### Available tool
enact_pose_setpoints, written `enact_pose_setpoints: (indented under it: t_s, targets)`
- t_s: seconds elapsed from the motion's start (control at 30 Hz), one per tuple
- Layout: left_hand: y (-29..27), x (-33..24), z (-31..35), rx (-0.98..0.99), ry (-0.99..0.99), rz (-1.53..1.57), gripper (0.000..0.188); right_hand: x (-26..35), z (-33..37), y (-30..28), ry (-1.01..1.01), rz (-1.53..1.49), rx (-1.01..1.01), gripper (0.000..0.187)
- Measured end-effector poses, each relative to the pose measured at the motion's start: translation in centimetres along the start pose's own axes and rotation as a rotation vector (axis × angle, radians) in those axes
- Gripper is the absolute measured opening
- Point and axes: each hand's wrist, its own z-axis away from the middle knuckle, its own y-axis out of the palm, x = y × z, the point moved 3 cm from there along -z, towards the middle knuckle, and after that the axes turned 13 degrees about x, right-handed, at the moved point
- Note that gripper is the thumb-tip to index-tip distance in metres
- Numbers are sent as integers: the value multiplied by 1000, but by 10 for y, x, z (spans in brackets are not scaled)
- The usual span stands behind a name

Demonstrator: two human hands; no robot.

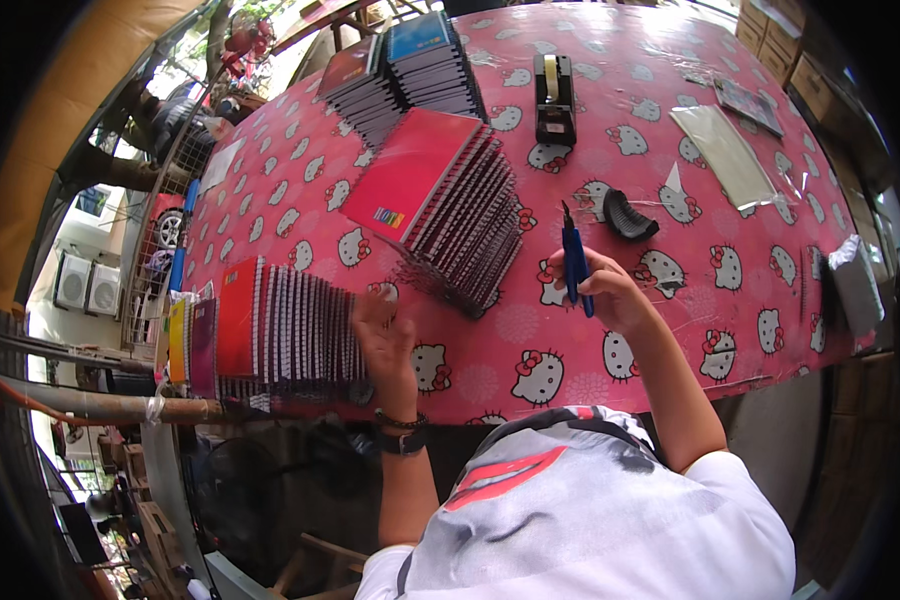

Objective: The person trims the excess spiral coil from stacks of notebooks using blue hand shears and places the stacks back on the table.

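Along the near edge of the pink cat-printed table (300,190), the open left hand (384,340) hovers beside red-covered spiral notebooks (290,325); the right hand (610,290) grips blue-handled pliers (575,265).

Watching over the link, I saw a white T-shirt (705,540) with short, loose sleeves (745,490). I took the dark watch (404,441) on the left wrist as my marker: a black, beaded-looking bracelet (399,418) sat just beside it, toward the bare left hand (382,345). To the watch's right, a red, lip-shaped print (530,466) with a greyish middle crossed the shirt front, amid soft grey shading. The right hand (610,290), farther right of the watch, was bare too.
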Motion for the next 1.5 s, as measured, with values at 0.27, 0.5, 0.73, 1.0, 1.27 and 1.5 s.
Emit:
enact_pose_setpoints:
  t_s: [0.27,0.5,0.73,1.0,1.27,1.5]
  targets:
    - [48,-51,-35,-64,241,-460,44,51,-34,111,-177,978,-34,42]
    - [48,-101,-58,143,55,-883,23,59,-37,114,-419,1562,-298,52]
    - [50,-129,-76,391,-42,-1140,20,60,-40,117,-416,1597,-323,51]
    - [48,-126,-79,416,-44,-1105,16,56,-45,114,-328,1588,-272,42]
    - [41,-124,-77,425,-134,-1034,16,57,-40,103,-329,1551,-268,43]
    - [43,-121,-76,408,-197,-948,16,55,-42,111,-319,1665,-273,49]
